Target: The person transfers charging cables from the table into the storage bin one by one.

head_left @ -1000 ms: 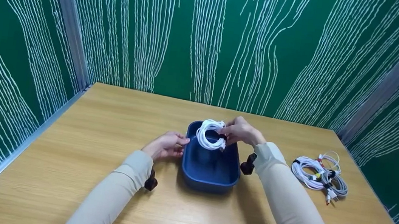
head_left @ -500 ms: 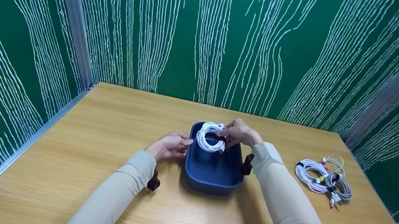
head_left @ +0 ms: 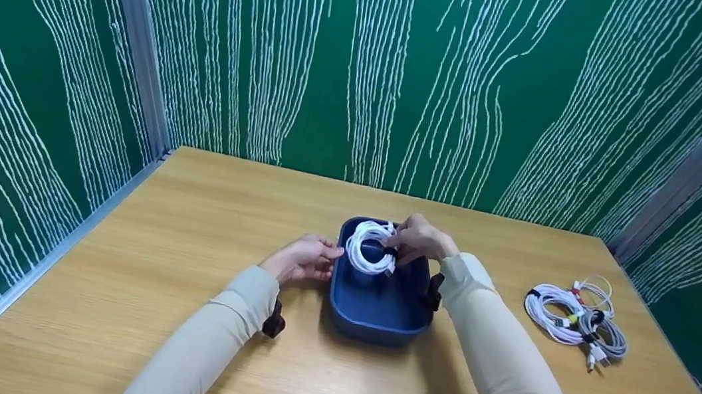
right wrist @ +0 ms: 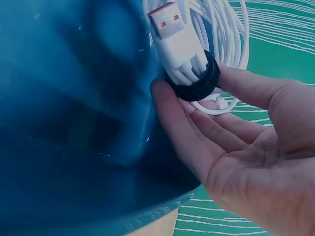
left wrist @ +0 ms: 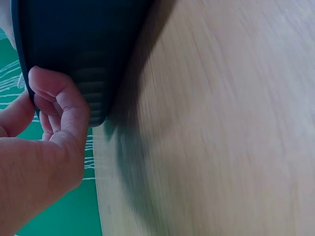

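Note:
A dark blue plastic bin [head_left: 377, 333] stands on the wooden table. My left hand [head_left: 304, 259] holds its left rim; in the left wrist view the thumb and curled fingers [left wrist: 64, 96] are on either side of that rim. Over the bin's far part, my right hand [head_left: 424, 239] pinches a coiled white USB cable [head_left: 355, 243]. The right wrist view shows thumb and fingers at the coil's black strap [right wrist: 199, 87], with the USB plug [right wrist: 170, 24] pointing up from the bundle. Whether the coil touches the bin's inside I cannot tell.
To the right on the table [head_left: 222, 208] lie several more coiled cables: a white one [head_left: 542, 307], a grey one [head_left: 615, 340] and a thin white one [head_left: 604, 288], partly overlapping. Green partition walls [head_left: 318, 86] with white lines close off the back and sides.
The white cable coil and my right hand have come down a little into the bin's opening. My left hand keeps its hold on the rim. The head view has shifted slightly.

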`<state>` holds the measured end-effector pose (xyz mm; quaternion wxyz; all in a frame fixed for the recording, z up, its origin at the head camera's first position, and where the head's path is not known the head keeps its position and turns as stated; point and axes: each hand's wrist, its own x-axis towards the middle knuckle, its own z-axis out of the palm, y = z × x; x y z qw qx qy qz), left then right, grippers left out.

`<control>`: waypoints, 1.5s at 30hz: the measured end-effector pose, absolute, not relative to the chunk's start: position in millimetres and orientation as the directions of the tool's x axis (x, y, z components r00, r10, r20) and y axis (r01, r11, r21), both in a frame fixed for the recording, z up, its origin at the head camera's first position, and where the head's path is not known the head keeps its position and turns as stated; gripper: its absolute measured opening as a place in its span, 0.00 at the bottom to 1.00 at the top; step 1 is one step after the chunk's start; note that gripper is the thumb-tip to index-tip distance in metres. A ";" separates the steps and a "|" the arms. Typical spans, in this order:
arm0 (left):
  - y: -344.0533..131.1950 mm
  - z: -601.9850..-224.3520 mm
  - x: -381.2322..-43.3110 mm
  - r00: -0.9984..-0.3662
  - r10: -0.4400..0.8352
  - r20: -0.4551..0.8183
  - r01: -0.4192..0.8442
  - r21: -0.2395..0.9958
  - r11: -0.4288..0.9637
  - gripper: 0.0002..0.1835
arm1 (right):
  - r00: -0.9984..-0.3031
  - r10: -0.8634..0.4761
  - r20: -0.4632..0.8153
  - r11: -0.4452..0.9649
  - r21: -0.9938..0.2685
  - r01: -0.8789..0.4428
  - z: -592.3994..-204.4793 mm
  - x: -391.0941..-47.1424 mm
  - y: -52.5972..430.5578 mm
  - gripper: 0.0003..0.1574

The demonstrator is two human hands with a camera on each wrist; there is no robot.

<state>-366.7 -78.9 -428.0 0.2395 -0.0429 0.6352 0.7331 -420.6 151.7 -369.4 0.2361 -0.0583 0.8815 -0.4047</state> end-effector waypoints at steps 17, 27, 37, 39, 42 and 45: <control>-79.8 -429.0 -368.1 -0.881 0.300 -0.365 -0.404 0.911 -0.079 0.06 | -0.926 -0.302 -0.227 0.595 -0.804 0.003 -344.2 -414.1 160.2 0.21; -79.7 -428.9 -366.0 -0.884 0.298 -0.360 -0.399 0.913 -0.079 0.06 | -0.975 -0.218 0.046 0.491 -0.858 -0.151 -336.6 -406.6 211.0 0.16; -78.9 -427.2 -367.4 -0.889 0.278 -0.364 -0.403 0.910 -0.099 0.07 | -0.982 -0.137 0.129 0.455 -0.872 -0.178 -334.9 -395.3 275.5 0.19; -78.5 -427.7 -367.5 -0.889 0.281 -0.363 -0.403 0.909 -0.102 0.07 | -0.983 -0.124 0.135 0.436 -0.882 -0.176 -336.6 -393.4 286.6 0.19; -77.9 -429.1 -367.6 -0.889 0.280 -0.362 -0.403 0.909 -0.105 0.07 | -0.984 -0.105 0.144 0.410 -0.895 -0.174 -340.4 -390.5 302.2 0.20; -78.1 -430.7 -367.4 -0.890 0.276 -0.362 -0.403 0.909 -0.108 0.07 | -0.986 -0.084 0.144 0.418 -0.893 -0.166 -344.1 -387.3 316.8 0.18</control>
